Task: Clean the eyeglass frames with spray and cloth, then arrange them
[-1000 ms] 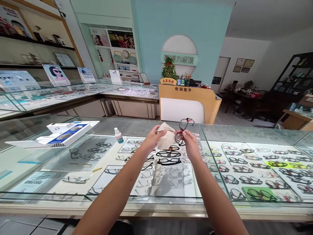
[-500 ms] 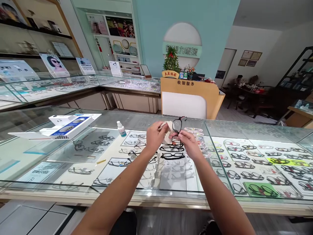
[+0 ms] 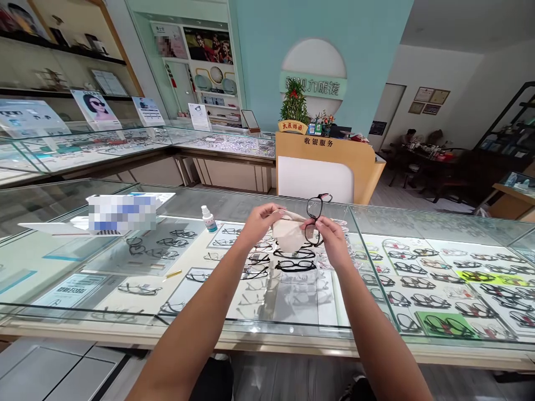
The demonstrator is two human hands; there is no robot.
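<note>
Above the glass counter, my right hand (image 3: 333, 236) grips a pair of black-framed eyeglasses (image 3: 314, 207) near the bridge, the frame turned upright on its side. My left hand (image 3: 258, 221) pinches one edge of a cream cleaning cloth (image 3: 289, 234), which hangs spread toward the glasses. The cloth's far corner reaches my right fingers; whether they hold it too is hard to see. A white spray bottle (image 3: 209, 219) with blue liquid stands on the counter to the left of my hands.
The glass display counter (image 3: 267, 323) runs across in front of me, with rows of eyeglasses (image 3: 295, 265) inside. An open white box (image 3: 98, 223), partly blurred, sits at its left. Beyond stands a wooden cashier desk (image 3: 368, 161); a person (image 3: 409, 135) is at the far right back.
My hands have drawn apart: the glasses moved right with my right hand, and my left hand moved slightly left. The cloth, bunched before, now hangs spread between them.
</note>
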